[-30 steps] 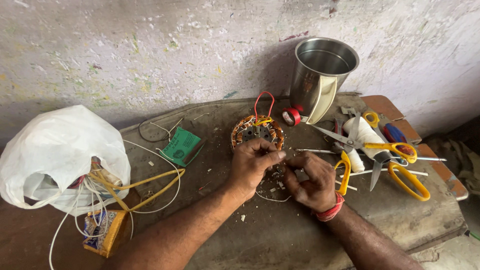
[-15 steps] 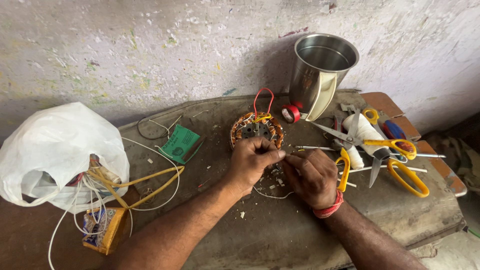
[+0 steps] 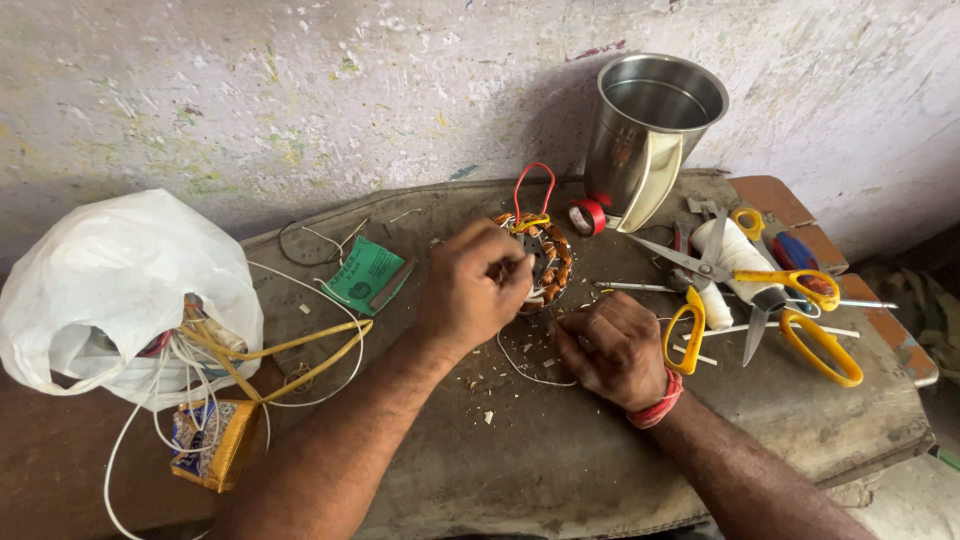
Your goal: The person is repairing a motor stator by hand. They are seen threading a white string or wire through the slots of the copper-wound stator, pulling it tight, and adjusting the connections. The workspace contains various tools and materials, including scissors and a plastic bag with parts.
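Copper-wound round motor stator (image 3: 545, 262) with red and yellow lead wires stands on the grey, worn workbench top (image 3: 560, 450), near the rear wall and just in front of the steel jug with a cream handle (image 3: 648, 135). Left hand (image 3: 472, 288) is curled at the stator's left edge, its fingertips pinched together against the winding; what they grip is too small to identify. Right hand (image 3: 615, 348) rests on the bench just right of and in front of the stator, fingers folded under and closed, with a thin white wire (image 3: 525, 370) running on the bench from beneath it toward the stator; whether the fingers clamp that wire cannot be determined. A red thread band (image 3: 655, 405) circles the right wrist.

Compared with half a second earlier, the two hands were close together in front of the stator; they are now apart, the left raised to the stator's side and the right lower on the bench.

Right of the right hand lie yellow-handled scissors (image 3: 770, 310) over a white cord spool (image 3: 730, 265). A roll of red tape (image 3: 586, 215) sits beside the jug. To the left lie a green paper packet (image 3: 366, 274) and a white plastic bag (image 3: 115, 285) spilling yellow and white cables.
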